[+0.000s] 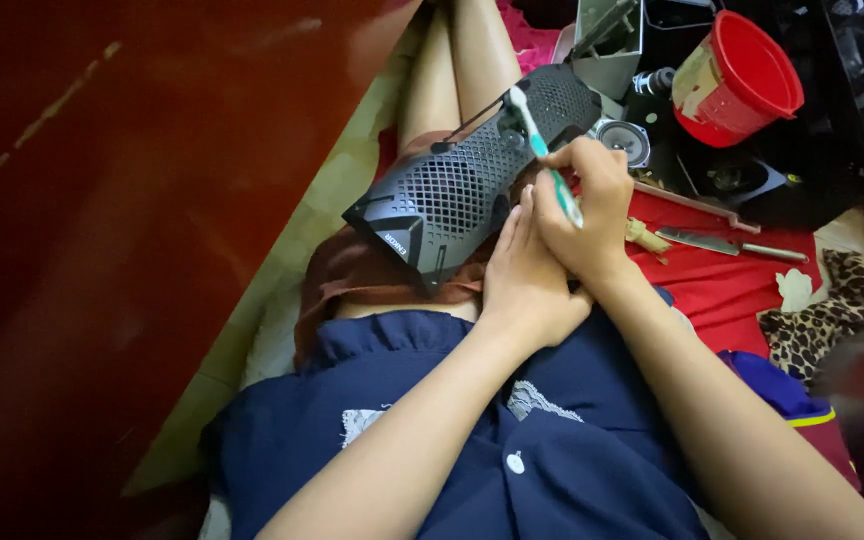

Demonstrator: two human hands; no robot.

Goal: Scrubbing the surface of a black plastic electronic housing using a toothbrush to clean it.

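Lighting: soft, even, moderately dim indoors; shadows faint. Sharpness: centre crisp. Blur: right edge, dark red panel [102, 250] at left smeared. Distortion: wide-angle bending toward corners.

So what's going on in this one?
A seated person has a black mesh speaker grille resting on their lap. The right hand holds a toothbrush with its bristle end against the grille. The left hand sits beside the right, against the grille's lower edge. A red bucket, a loose speaker cone and a knife lie nearby.
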